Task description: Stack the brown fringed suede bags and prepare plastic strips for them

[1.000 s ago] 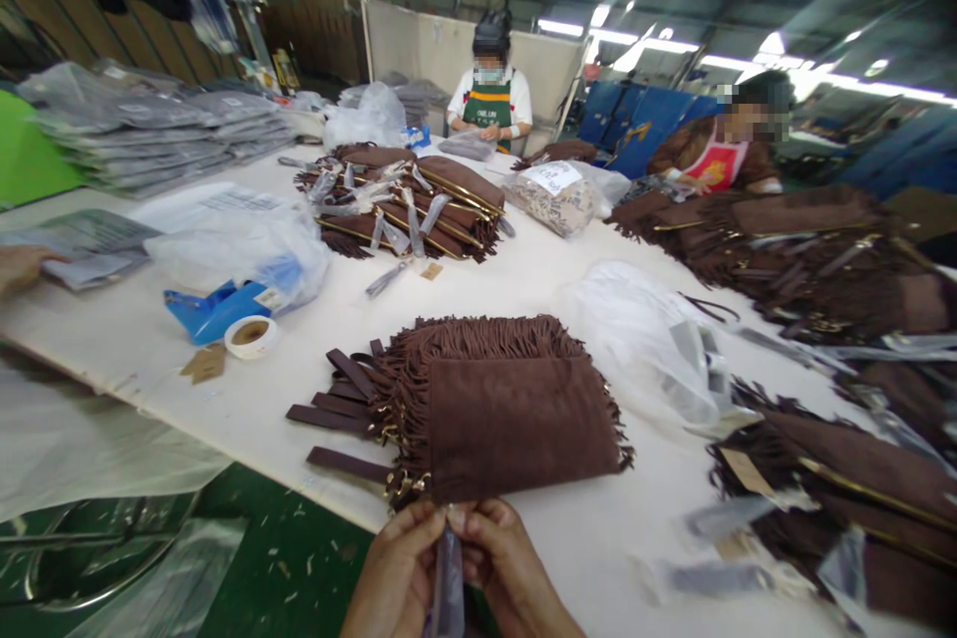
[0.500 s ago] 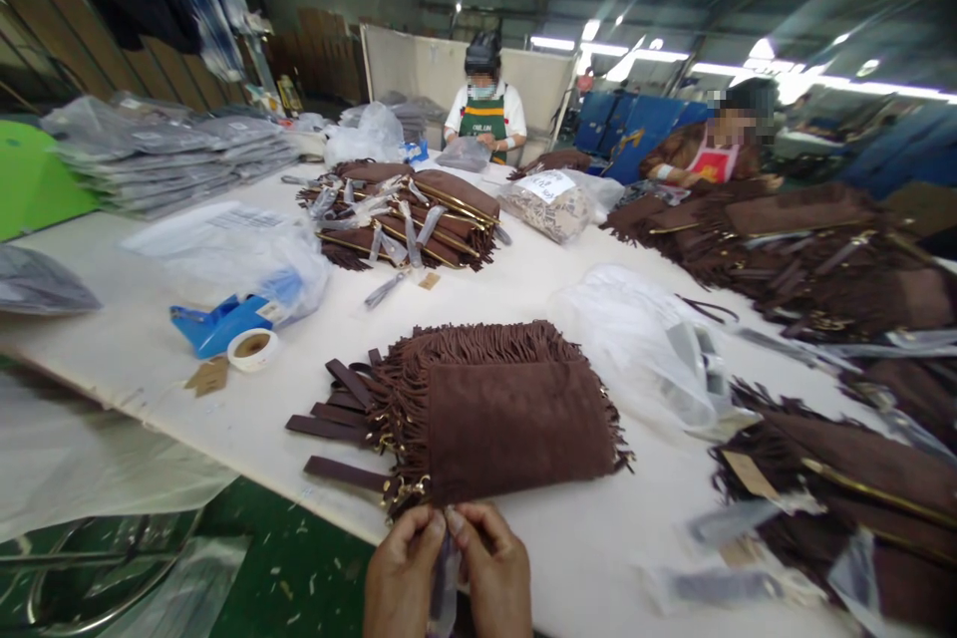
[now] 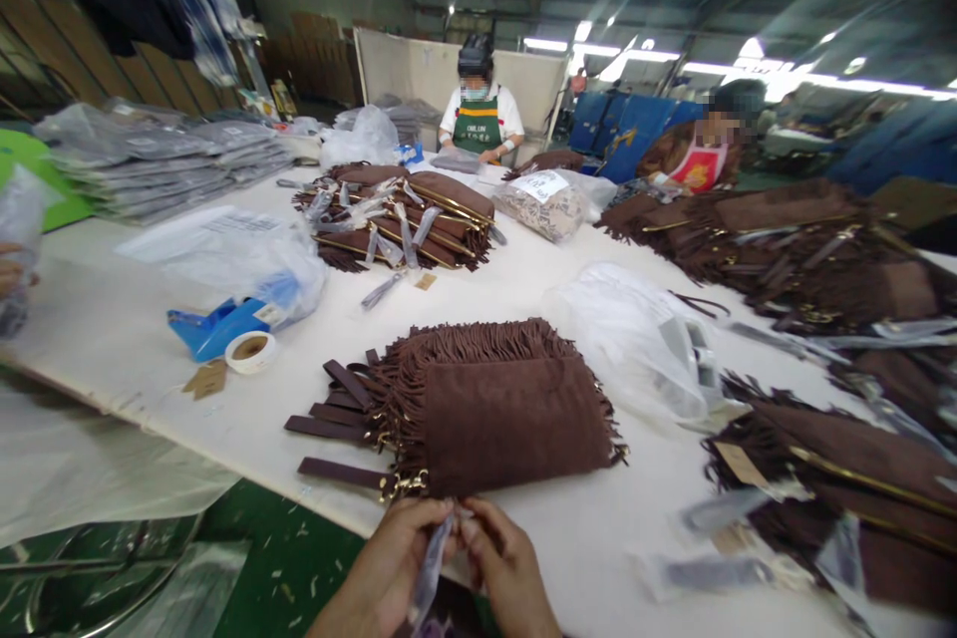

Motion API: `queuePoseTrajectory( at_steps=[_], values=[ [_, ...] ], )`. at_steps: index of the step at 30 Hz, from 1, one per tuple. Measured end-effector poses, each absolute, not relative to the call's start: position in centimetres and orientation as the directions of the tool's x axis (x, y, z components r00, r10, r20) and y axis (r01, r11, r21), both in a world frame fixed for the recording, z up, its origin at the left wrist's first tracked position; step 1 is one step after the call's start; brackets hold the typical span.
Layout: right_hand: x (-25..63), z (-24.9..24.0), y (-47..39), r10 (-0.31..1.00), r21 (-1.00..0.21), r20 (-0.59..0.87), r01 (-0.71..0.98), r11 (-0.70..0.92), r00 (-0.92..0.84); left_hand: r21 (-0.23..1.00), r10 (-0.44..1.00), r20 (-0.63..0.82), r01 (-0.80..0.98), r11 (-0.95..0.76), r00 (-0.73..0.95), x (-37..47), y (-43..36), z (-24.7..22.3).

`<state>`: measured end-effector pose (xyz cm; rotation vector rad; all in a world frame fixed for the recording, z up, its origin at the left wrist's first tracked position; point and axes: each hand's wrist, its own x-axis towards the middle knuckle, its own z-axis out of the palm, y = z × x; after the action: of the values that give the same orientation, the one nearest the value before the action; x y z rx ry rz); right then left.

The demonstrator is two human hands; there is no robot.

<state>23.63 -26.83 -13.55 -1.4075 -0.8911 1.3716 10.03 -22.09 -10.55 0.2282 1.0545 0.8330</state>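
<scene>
The big white tabletop [image 3: 112,319] holds heaps of brown fringed bags. One stack of brown bags [image 3: 493,404] lies right in front of the person, with its straps sticking out to the left. A clear plastic bag [image 3: 635,339] lies just to the right of that stack, and a blue tape holder [image 3: 213,327] sits well off to the left.

At the near edge of the tabletop, just below the stack, both hands meet around a thin clear plastic strip [image 3: 428,573]. It looks like the person is working on this little strip, maybe opening or peeling it. That calls for a steady pinch and a small, careful pull with the fingertips.

The left hand [image 3: 393,563] curls in from the left, and its grip is closed on the strip near the top. The right hand [image 3: 504,568] curls in from the right, thumb and fingers pinched on the same strip. The fingertips of the two hands almost touch.
</scene>
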Motion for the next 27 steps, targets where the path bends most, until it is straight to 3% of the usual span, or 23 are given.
queuePoseTrajectory(
  at_steps=[2, 4, 7, 10, 16, 21, 24, 27],
  values=[
    [24.5, -13.0, -26.8, 0.894, -0.838, -0.442, -0.391, -0.380, 0.077, 0.404, 0.634, -0.675, -0.530, 0.746, 0.378, 9.6, -21.9, -10.9],
    [25.5, -12.3, -26.6, 0.873, -0.758, -0.478, -0.547, -0.354, 0.097, 0.231, 0.560, -0.645, -0.566, 0.792, 0.520, 9.3, -21.9, -11.2],
    [26.6, -11.3, -25.8, 0.836, -0.710, -0.522, -0.629, -0.316, 0.170, 0.005, 0.487, -0.576, -0.593, 0.805, 0.657, 9.2, -22.1, -11.5],
    [27.0, -10.6, -24.7, 0.795, -0.688, -0.570, -0.649, -0.323, 0.208, -0.089, 0.467, -0.492, -0.576, 0.813, 0.735, 9.3, -22.2, -11.9],
    [26.9, -9.3, -24.0, 0.792, -0.718, -0.563, -0.614, -0.328, 0.235, -0.129, 0.539, -0.295, -0.592, 0.795, 0.789, 10.1, -22.1, -13.0],
    [27.4, -8.1, -22.3, 0.833, -0.832, -0.463, -0.471, -0.292, 0.303, -0.154, 0.606, -0.198, -0.635, 0.757, 0.770, 11.7, -21.2, -12.6],
    [28.3, -8.3, -19.9, 0.841, -0.875, -0.432, -0.376, -0.304, 0.326, -0.107, 0.654, -0.222, -0.685, 0.721, 0.723, 13.2, -20.0, -12.1],
    [29.3, -8.7, -17.9, 0.811, -0.882, -0.454, -0.317, -0.349, 0.368, 0.074, 0.710, -0.401, -0.753, 0.654, 0.578, 14.6, -19.6, -12.1]
  ],
)
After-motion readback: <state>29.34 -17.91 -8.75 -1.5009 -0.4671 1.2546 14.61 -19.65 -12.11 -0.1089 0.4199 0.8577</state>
